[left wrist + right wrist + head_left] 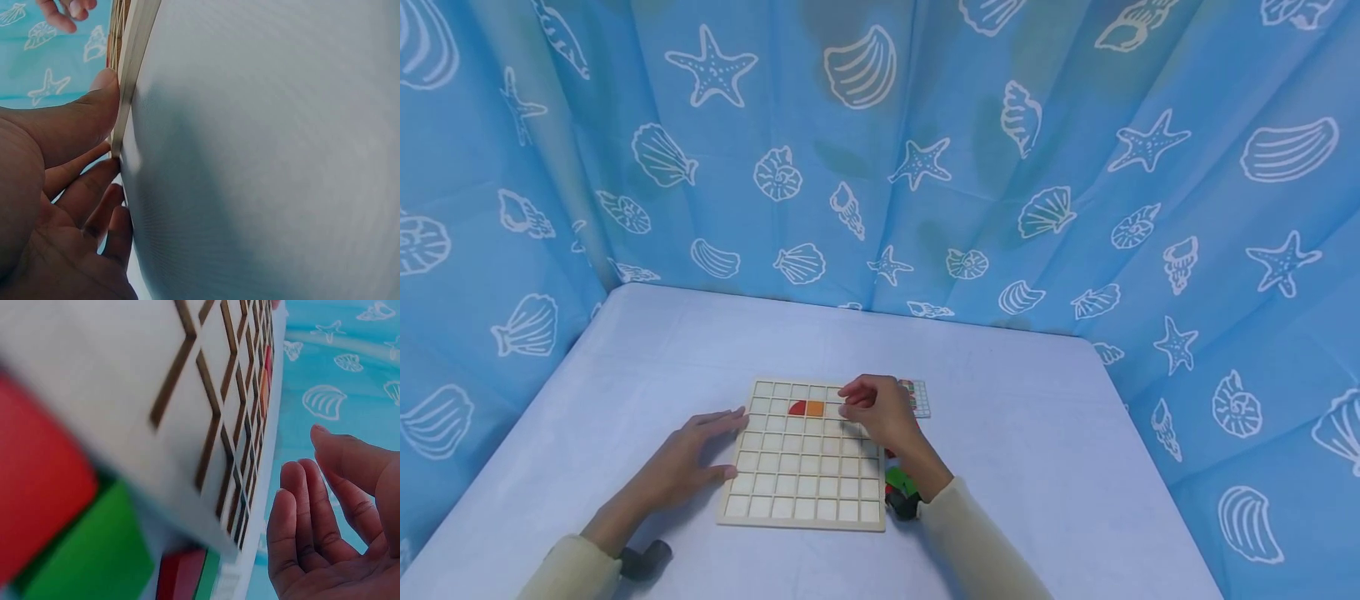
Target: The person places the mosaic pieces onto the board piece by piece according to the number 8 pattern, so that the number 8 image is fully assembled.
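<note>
A wooden grid board lies on the white table. In its second row from the far edge, a red quarter-round piece sits beside an orange square piece. My left hand is at the board's left edge, thumb and fingers spread; the left wrist view has the thumb and fingertips right at the rim. Over the board's far right part hovers my right hand, its fingers loosely bent. Nothing shows between thumb and fingers of the right hand in the right wrist view.
A small printed grid card lies beyond the board's far right corner, partly behind the right hand. Red and green pieces lie along the board's right side, partly hidden by the right wrist. A blue shell-patterned curtain hangs around the table.
</note>
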Demonstrator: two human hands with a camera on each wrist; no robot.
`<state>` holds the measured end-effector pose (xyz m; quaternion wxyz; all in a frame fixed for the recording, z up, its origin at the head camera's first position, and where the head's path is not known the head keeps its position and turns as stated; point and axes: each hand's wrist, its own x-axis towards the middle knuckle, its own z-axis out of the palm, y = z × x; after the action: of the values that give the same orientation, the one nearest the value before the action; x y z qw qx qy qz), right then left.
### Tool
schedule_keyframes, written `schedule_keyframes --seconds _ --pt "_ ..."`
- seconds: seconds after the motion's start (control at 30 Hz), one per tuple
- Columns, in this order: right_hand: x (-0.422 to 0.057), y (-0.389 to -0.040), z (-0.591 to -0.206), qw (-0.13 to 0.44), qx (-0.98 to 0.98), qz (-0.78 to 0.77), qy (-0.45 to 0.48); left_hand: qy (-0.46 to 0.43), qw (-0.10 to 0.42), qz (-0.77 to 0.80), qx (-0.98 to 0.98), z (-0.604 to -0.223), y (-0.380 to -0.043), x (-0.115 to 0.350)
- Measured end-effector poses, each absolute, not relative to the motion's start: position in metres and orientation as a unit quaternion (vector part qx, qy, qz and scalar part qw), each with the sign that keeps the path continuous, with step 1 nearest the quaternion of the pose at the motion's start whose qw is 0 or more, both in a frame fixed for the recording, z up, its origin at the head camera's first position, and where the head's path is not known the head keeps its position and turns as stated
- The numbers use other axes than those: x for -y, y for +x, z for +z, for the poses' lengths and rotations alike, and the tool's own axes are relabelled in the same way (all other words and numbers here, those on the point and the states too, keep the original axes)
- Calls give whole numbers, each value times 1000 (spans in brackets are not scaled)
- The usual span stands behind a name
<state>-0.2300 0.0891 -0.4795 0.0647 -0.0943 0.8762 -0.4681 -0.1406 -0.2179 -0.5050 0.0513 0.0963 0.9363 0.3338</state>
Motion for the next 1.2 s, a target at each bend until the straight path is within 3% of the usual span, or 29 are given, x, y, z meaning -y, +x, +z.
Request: schedule_keyframes --seconds 0.63,1.2 --pt "-166 -220 -481 36 -901 -430 44 122 35 337 -933 -497 -140 221" --pt "-172 -220 -491 69 -928 -358 74 119 41 340 -932 -501 -139 220"
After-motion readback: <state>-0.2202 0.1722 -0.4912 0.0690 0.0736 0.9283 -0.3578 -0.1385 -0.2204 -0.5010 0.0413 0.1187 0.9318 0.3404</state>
